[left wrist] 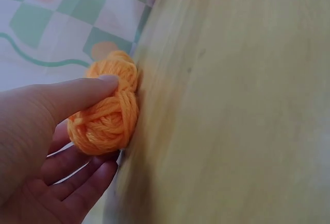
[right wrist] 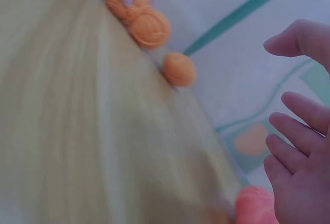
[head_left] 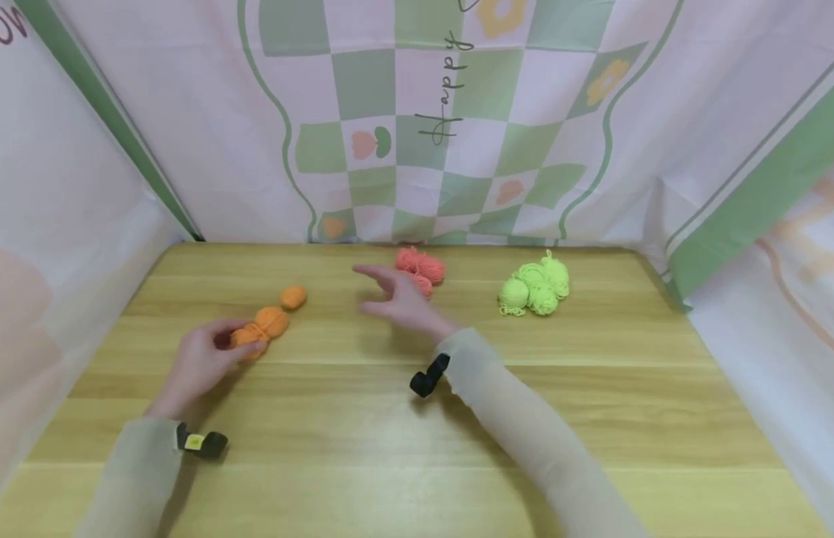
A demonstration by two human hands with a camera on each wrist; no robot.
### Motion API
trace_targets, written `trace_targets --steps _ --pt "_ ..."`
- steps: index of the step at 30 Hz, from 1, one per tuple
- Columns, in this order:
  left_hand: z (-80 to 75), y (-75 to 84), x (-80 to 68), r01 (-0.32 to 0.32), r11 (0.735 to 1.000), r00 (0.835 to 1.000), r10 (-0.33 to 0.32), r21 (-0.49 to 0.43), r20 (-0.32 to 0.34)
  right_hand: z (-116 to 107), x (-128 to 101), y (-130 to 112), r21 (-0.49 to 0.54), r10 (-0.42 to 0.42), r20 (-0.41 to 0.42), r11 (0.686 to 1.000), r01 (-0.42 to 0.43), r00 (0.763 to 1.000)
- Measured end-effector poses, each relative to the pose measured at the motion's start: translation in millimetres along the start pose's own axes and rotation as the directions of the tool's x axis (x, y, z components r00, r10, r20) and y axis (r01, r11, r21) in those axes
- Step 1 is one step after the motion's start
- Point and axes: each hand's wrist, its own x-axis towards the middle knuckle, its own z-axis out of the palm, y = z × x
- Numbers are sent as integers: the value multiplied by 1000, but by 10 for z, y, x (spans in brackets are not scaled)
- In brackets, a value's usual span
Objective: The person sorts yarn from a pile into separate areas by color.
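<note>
On the left of the table, my left hand (head_left: 200,364) holds an orange yarn ball (head_left: 247,341) between thumb and fingers. The left wrist view shows the thumb lying across the wound yarn (left wrist: 105,123), the other fingers curved underneath. Against that ball sits a second orange yarn ball (head_left: 272,322), and a smaller orange one (head_left: 293,297) lies just apart, farther back. My right hand (head_left: 405,301) is over the middle of the table with nothing in it, thumb and fingers spread. It partly covers a cluster of coral-red yarn balls (head_left: 427,267) in the head view.
Several lime-green yarn balls (head_left: 534,285) lie bunched at the back right, with a loose strand at their front. A checkered cloth (head_left: 417,179) hangs along the back edge of the wooden table (head_left: 363,448), and more cloth hangs on both sides.
</note>
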Motion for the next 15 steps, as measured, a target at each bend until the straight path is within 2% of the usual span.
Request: trace_targets --steps 5,10,15 --pt "9 -32 1 39 999 999 -40 30 16 274 106 9 -66 36 67 997 -31 997" --pt "44 -48 16 59 996 998 -59 69 8 470 234 -55 -155 96 87 985 -82 991" --pt "49 -22 0 65 996 998 -65 61 -9 633 401 -108 -228 104 102 970 -79 989"
